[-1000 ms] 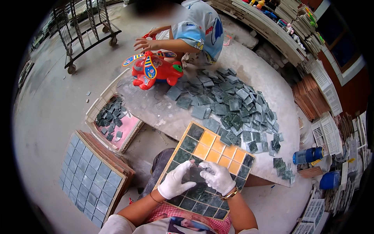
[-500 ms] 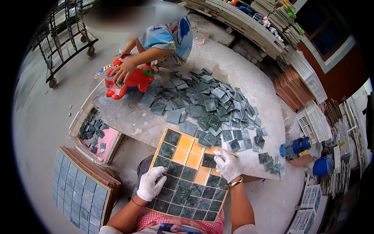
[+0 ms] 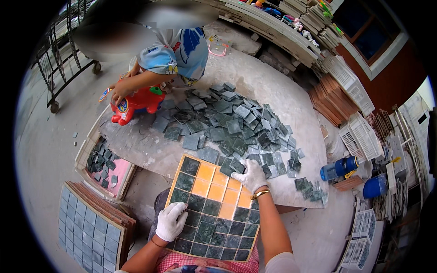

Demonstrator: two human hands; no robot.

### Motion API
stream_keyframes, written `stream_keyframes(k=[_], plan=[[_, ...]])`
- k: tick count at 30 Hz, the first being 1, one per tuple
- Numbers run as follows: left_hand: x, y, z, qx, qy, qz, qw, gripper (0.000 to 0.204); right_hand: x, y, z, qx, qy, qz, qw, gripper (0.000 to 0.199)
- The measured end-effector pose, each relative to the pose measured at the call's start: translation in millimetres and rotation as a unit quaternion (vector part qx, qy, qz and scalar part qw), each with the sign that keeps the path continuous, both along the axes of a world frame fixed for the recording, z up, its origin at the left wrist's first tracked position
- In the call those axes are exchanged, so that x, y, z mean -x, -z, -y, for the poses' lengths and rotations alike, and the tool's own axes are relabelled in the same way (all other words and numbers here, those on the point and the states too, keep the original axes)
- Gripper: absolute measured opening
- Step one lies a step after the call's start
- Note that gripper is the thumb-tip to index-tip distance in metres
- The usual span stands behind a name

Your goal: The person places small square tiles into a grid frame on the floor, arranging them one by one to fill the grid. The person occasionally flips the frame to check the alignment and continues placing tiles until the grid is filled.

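Observation:
A framed grid board [image 3: 220, 191] lies across my lap, with dark green square tiles in many cells and bare orange cells in its upper middle. My left hand [image 3: 171, 221], in a white glove, is closed at the board's left edge with the fingers curled. At the board's far edge, my gloved right hand [image 3: 251, 176] pinches a dark green stone tile [image 3: 226, 168], which overlaps the top cells. Just beyond lies a loose heap of similar tiles [image 3: 234, 126] on the grey tabletop [image 3: 141, 148].
A person [image 3: 157, 59] leans over a red toy [image 3: 139, 104] at the table's far left. Left of me are a bin [image 3: 122, 171] of small dark pieces and a stack of tiled panels [image 3: 91, 223]. A blue bottle [image 3: 339, 168] and white crates [image 3: 362, 136] stand at right.
My right hand has moved the tile up and left from an orange cell to the board's far edge. The whole view has shifted slightly; my left hand keeps its place on the board.

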State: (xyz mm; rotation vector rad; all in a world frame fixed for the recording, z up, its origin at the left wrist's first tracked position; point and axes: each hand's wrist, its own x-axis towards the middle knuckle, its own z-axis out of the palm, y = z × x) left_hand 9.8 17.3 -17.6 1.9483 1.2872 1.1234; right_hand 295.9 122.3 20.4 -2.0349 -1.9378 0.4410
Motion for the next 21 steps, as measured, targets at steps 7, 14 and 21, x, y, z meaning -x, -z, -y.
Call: stream_keyframes(k=[7, 14, 21], plan=[[1, -2, 0, -0.005, 0.009, -0.004, 1.000, 0.022, 22, 3, 28, -0.223, -0.098, 0.077, 0.967, 0.073], [3, 1, 1, -0.010, 0.015, 0.019, 1.000, 0.022, 46, 14, 38, -0.124, -0.115, 0.010, 0.986, 0.071], [3, 2, 1, 0.000, 0.018, 0.031, 0.999, 0.024, 79, 13, 36, -0.035, -0.139, -0.024, 0.989, 0.070]])
